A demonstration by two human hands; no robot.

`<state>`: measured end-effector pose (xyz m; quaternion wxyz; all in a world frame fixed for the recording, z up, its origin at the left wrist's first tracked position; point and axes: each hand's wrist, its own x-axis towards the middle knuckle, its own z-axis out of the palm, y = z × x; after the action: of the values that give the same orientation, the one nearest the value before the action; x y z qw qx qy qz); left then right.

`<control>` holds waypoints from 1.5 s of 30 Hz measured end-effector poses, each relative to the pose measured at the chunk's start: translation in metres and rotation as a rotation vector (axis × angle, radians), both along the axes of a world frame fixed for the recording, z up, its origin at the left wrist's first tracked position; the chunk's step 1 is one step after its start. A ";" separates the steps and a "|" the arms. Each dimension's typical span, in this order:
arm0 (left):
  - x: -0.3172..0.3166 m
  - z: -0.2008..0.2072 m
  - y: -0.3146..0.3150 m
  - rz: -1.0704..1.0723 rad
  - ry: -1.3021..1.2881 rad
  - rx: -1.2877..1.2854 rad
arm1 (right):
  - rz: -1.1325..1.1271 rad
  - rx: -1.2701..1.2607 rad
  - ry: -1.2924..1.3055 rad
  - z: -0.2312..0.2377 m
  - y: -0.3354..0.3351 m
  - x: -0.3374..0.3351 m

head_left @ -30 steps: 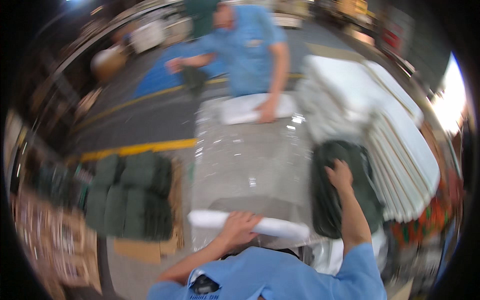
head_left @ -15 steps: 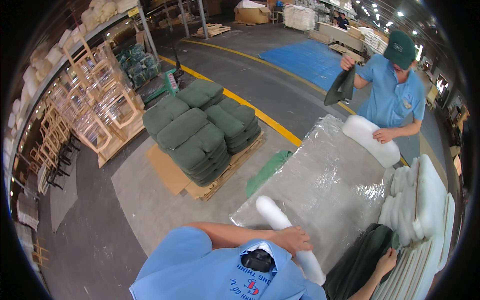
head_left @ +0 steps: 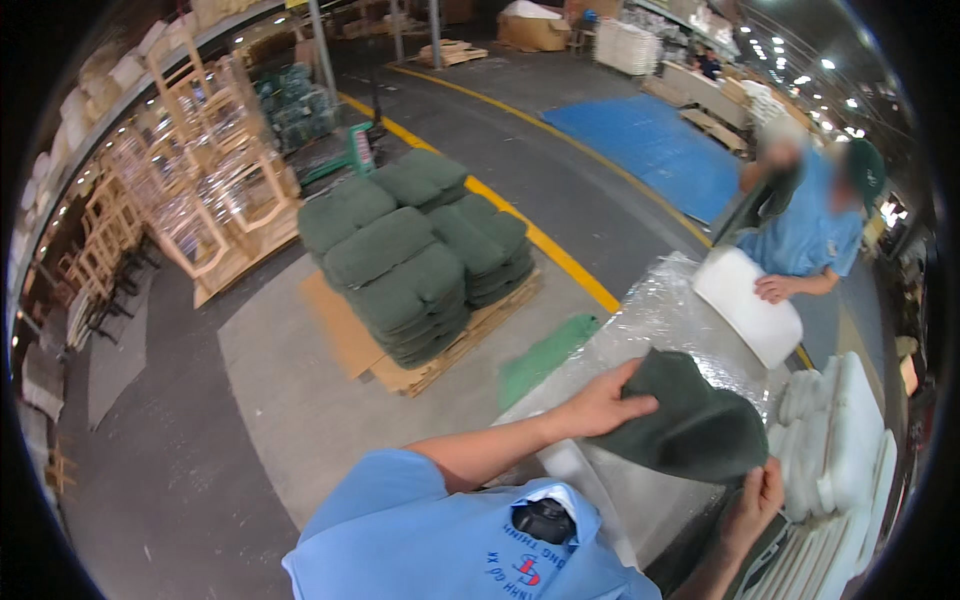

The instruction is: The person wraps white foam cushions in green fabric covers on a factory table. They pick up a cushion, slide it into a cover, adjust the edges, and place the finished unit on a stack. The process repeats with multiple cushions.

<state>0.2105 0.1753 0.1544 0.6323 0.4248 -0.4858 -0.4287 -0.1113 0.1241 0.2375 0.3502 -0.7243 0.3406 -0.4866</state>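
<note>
A dark green fabric cushion cover (head_left: 690,425) is stretched between my two hands above the table. My left hand (head_left: 605,402) grips its left edge, thumb on top. My right hand (head_left: 755,502) pinches its lower right corner. Under my left forearm, close to my body, lies a white foam pad (head_left: 580,470), partly hidden by the arm and cover. More dark green fabric (head_left: 685,540) lies below my right hand at the table's near right.
Clear plastic wraps the table (head_left: 650,310). Across it a co-worker (head_left: 800,225) holds a white pad (head_left: 748,305) and a green cover. White pads (head_left: 850,430) are stacked at right. Green cushions (head_left: 390,250) fill a pallet at left; green cloth (head_left: 545,360) lies beside the table.
My left hand has let go of the white pad and taken the cover's edge. My right hand has brought the cover up from the dark fabric. The co-worker's cover has moved nearer their face.
</note>
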 end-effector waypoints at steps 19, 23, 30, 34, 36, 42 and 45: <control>0.017 0.028 -0.007 0.571 -0.368 -0.059 | -0.118 0.187 -0.238 -0.063 -0.010 0.053; 0.007 0.035 0.004 0.543 -0.399 -0.189 | -0.165 0.252 -0.348 -0.068 -0.015 0.045; -0.006 0.025 0.024 -0.142 -0.240 -0.043 | -0.094 0.343 -0.463 -0.080 -0.016 0.039; -0.021 0.015 0.021 -0.368 -0.197 0.178 | -0.034 0.335 -0.446 -0.082 -0.013 0.034; -0.024 0.008 0.018 -0.428 -0.147 0.224 | -0.023 0.344 -0.477 -0.080 -0.010 0.031; -0.011 0.002 -0.002 -0.877 0.804 0.331 | 0.046 0.297 -0.510 -0.076 -0.010 0.022; -0.023 0.010 -0.005 -0.840 0.841 0.357 | 0.069 0.253 -0.426 -0.078 -0.010 0.020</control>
<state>0.1871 0.1706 0.1646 0.4660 0.0912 -0.2413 -0.8464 -0.0917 0.1144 0.1599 0.5185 -0.5668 0.2925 -0.5696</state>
